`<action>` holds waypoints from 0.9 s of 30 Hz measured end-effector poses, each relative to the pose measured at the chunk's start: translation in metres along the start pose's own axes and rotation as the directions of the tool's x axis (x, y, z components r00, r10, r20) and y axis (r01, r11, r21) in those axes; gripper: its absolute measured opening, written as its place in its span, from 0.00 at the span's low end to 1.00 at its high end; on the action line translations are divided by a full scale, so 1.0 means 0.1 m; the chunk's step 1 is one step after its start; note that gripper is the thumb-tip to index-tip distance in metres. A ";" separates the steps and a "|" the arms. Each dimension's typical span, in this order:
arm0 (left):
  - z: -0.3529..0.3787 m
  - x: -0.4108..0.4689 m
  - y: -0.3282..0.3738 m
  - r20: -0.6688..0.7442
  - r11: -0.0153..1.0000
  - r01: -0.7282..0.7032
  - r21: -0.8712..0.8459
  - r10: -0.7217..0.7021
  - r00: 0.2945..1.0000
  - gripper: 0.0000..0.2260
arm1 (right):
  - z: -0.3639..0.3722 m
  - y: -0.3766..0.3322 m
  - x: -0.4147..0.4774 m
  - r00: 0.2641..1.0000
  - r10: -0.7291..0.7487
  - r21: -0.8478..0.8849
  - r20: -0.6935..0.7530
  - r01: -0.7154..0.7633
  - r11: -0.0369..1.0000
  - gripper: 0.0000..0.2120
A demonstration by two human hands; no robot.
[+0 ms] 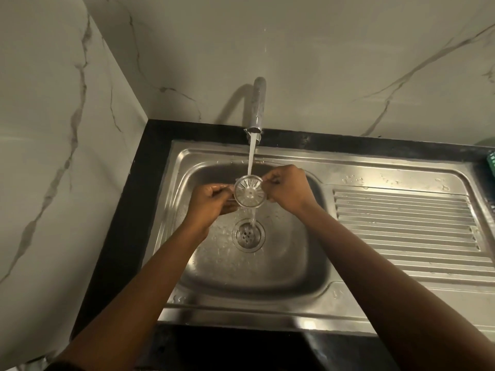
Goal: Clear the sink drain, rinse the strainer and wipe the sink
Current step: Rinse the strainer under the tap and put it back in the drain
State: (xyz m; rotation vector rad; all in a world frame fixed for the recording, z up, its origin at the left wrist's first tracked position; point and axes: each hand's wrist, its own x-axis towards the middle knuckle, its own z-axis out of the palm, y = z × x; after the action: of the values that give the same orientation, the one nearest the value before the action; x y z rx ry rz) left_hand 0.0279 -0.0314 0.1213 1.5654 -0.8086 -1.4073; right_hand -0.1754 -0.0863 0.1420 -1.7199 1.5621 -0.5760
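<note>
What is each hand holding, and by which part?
Both hold the round sink strainer by its rim: left hand pinches the left edge, right hand the right edge.

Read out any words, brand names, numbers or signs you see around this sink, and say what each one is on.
No readable text anywhere in this view.
On the tap: plain metal, no mark shows.
On the strainer and the sink: no stamp or label shows.
On the green thing at the right edge: cut off, nothing legible.
</note>
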 end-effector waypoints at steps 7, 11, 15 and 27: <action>0.03 0.37 0.17 -0.019 0.997 -0.074 0.024 0.074 0.997 0.14 | -0.10 0.28 -0.23 0.997 0.077 -0.086 0.008 -0.076 0.993 0.13; 0.15 0.72 0.51 0.122 0.989 -0.133 0.068 0.124 0.985 0.22 | -0.10 0.37 -0.32 0.991 0.130 -0.010 -0.011 -0.131 0.991 0.15; 0.29 1.00 0.67 0.149 0.999 -0.039 -0.021 0.041 0.988 0.22 | -0.08 0.39 -0.37 0.988 0.147 0.075 -0.035 -0.144 0.987 0.15; 0.37 1.00 0.67 0.180 0.988 -0.137 0.075 0.122 0.976 0.22 | -0.02 0.47 -0.33 0.974 0.221 0.217 -0.050 -0.205 0.954 0.15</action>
State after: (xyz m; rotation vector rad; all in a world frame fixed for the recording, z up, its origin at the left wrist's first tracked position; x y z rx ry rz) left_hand 0.0122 -0.1556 0.1389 1.4392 -1.0710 -1.4441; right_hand -0.2127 -0.0545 0.1121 -1.3661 1.6490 -0.6744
